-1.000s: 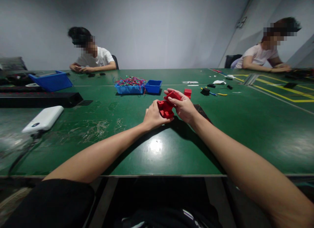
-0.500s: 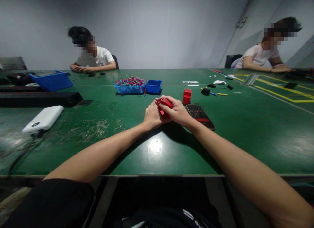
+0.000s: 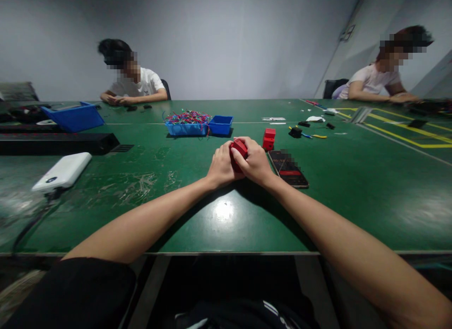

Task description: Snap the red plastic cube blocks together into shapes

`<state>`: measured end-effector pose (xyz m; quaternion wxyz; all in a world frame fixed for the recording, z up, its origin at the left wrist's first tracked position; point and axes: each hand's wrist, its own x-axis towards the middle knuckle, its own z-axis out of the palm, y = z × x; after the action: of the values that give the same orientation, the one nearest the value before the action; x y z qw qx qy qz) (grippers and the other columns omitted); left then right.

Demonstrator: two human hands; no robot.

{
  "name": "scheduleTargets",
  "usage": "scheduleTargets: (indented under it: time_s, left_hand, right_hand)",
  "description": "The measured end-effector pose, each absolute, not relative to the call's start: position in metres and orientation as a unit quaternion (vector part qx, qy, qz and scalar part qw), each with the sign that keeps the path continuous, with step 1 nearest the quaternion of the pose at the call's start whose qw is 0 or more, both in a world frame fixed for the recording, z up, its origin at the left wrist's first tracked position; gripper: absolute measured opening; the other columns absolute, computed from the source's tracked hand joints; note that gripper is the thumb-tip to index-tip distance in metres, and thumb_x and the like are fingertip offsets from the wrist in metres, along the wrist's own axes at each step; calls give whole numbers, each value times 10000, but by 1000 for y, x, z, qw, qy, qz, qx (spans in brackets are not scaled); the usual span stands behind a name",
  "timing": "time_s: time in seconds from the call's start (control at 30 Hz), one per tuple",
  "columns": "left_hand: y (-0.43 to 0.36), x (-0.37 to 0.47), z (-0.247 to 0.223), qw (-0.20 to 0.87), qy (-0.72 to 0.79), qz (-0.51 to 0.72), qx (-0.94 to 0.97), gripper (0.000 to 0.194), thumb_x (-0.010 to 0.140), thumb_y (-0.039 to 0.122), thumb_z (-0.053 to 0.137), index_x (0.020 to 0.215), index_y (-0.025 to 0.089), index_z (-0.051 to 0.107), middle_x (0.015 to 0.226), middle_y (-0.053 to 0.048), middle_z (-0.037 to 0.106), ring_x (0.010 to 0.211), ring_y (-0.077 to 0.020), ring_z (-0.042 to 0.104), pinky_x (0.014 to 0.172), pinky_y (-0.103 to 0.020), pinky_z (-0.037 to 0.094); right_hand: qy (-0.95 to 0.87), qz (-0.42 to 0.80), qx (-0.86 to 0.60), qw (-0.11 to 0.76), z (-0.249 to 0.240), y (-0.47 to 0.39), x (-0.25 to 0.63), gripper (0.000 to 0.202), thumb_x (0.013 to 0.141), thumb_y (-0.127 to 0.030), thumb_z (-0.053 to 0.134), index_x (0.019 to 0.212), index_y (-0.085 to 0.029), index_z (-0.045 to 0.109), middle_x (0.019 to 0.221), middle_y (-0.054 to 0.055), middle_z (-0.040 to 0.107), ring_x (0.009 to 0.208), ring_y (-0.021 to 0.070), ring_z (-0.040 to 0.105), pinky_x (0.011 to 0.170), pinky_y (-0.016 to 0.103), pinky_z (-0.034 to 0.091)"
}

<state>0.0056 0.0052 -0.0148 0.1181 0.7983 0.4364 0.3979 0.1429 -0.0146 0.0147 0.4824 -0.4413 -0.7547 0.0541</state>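
Note:
Both my hands close around a small red block-like piece [image 3: 239, 147], just above the green table. My left hand [image 3: 221, 165] wraps it from the left side. My right hand [image 3: 256, 163] grips it from the right, with the thumb across its near face. Fingers cover much of the piece, so its full shape is hidden. A second red block [image 3: 269, 139], with a stepped outline, stands just beyond my right hand. By my right wrist lies a phone [image 3: 288, 168] with a lit dark screen and a red bar.
Beyond my hands are a blue tray of colourful wires [image 3: 187, 127] and a small blue bin [image 3: 221, 125]. Pliers [image 3: 316, 136] and black pieces lie at right. A white power bank [image 3: 62, 171] with a cable is at left. Two people sit across the table [image 3: 353, 201].
The red piece has turned in my hands and now shows a more angular top. My fingers have shifted and closed more tightly around it.

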Motion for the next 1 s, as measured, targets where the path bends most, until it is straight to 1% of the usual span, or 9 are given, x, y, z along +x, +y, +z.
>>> scheduleTargets:
  time_s: [0.1, 0.17, 0.27, 0.37, 0.47, 0.6, 0.83, 0.93, 1.0]
  left_hand:
    - [4, 6, -15, 118, 427, 393, 806, 955, 574, 346, 824, 1389, 181, 355, 1372, -167, 510, 1252, -343, 526, 1072, -491, 417]
    - [5, 6, -15, 120, 427, 390, 807, 930, 587, 340, 812, 1381, 165, 361, 1359, -174, 519, 1241, -341, 536, 1072, -493, 419]
    - [6, 6, -16, 126, 428, 391, 805, 915, 588, 331, 806, 1368, 148, 366, 1371, -185, 512, 1250, -346, 533, 1076, -497, 421]
    - [8, 6, -18, 146, 432, 396, 797, 924, 565, 307, 815, 1362, 165, 368, 1377, -169, 514, 1251, -337, 542, 1075, -490, 430]
    - [9, 5, -19, 169, 444, 406, 781, 936, 544, 290, 829, 1352, 171, 372, 1358, -159, 536, 1234, -327, 561, 1057, -487, 451]
    - [9, 5, -18, 182, 435, 421, 775, 892, 556, 310, 844, 1321, 197, 401, 1343, -128, 554, 1226, -307, 575, 1047, -467, 466]
    - [9, 5, -18, 170, 411, 422, 790, 809, 584, 358, 840, 1276, 182, 462, 1298, -127, 571, 1204, -308, 572, 1033, -473, 462]
    - [10, 5, -18, 176, 410, 417, 792, 779, 566, 340, 844, 1240, 176, 491, 1282, -122, 576, 1197, -314, 568, 1035, -483, 456]
    - [11, 4, -17, 190, 416, 415, 787, 807, 552, 335, 850, 1251, 176, 480, 1275, -120, 579, 1186, -313, 573, 1026, -480, 464]
  right_hand:
    - [-776, 34, -430, 460, 11, -12, 142, 369, 872, -282, 509, 1225, -197, 575, 1222, 151, 668, 1129, 306, 602, 982, 468, 445]
    - [-787, 31, -426, 445, 9, -10, 143, 400, 870, -265, 503, 1259, -196, 564, 1268, 153, 652, 1166, 308, 586, 1003, 479, 435]
    - [-796, 32, -419, 435, 7, -9, 145, 414, 886, -298, 513, 1281, -187, 562, 1300, 157, 639, 1202, 306, 573, 1034, 484, 425]
    - [-810, 50, -407, 419, 8, -8, 150, 459, 891, -336, 529, 1317, -165, 546, 1330, 167, 622, 1232, 302, 565, 1057, 485, 420]
    - [-829, 91, -384, 396, 13, -7, 157, 481, 908, -384, 525, 1349, -193, 531, 1375, 152, 599, 1262, 283, 556, 1083, 480, 410]
    - [-853, 118, -337, 380, 20, -4, 164, 390, 947, -352, 463, 1275, -189, 596, 1288, 136, 653, 1193, 262, 600, 1065, 455, 430]
    - [-874, 87, -309, 365, 27, -1, 169, 343, 885, -287, 587, 1217, -212, 629, 1213, 120, 676, 1138, 272, 605, 1027, 472, 450]
    - [-872, 76, -306, 376, 26, -2, 167, 334, 867, -245, 605, 1198, -208, 633, 1194, 129, 657, 1129, 272, 599, 1005, 476, 470]
    - [-867, 69, -302, 391, 25, -3, 166, 327, 861, -236, 615, 1185, -198, 635, 1193, 141, 630, 1120, 267, 599, 985, 460, 489]
